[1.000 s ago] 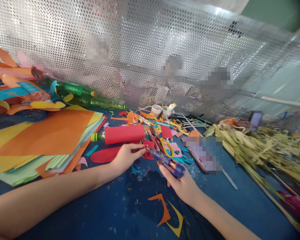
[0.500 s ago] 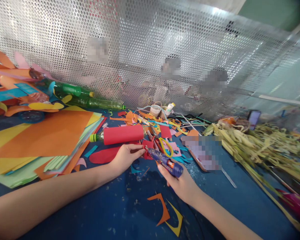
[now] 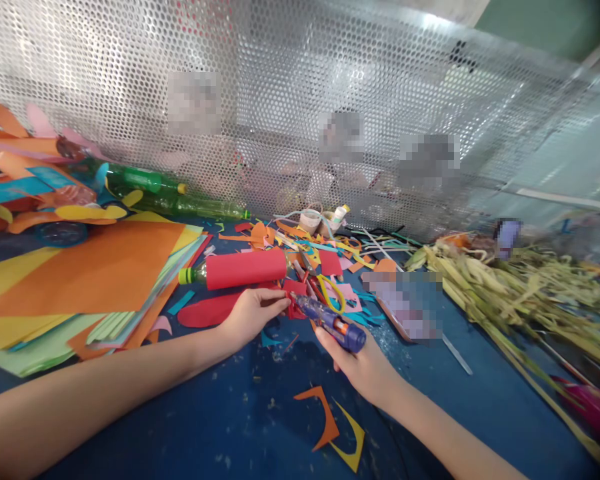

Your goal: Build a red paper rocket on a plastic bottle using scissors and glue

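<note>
My right hand (image 3: 365,367) is wrapped round a blue glue gun (image 3: 333,323), its nozzle pointing left toward my left fingertips. Thumb and fingers of my left hand (image 3: 255,317) pinch a small red paper piece (image 3: 291,305), right at the nozzle; its exact shape is partly hidden. Behind my left hand lies a bottle wrapped in red paper (image 3: 247,268), its green cap to the left. A long red paper shape (image 3: 205,311) rests on the blue table beside my left hand, partly covered by it. Scissors with yellow handles (image 3: 333,293) lie just beyond the glue gun.
Stacked coloured paper (image 3: 95,267) and a paper-decorated bottle craft (image 3: 65,193) are at left, near green bottles (image 3: 195,202). Paper scraps (image 3: 265,235) litter the middle. A phone (image 3: 405,310) and dried husks (image 3: 510,287) lie right. Orange offcuts (image 3: 325,420) sit in front; a perforated metal screen (image 3: 280,100) stands behind.
Hardly anything differs. Both hands hold their places, with the glue gun's nozzle still at the red paper piece; the view has shifted very slightly.
</note>
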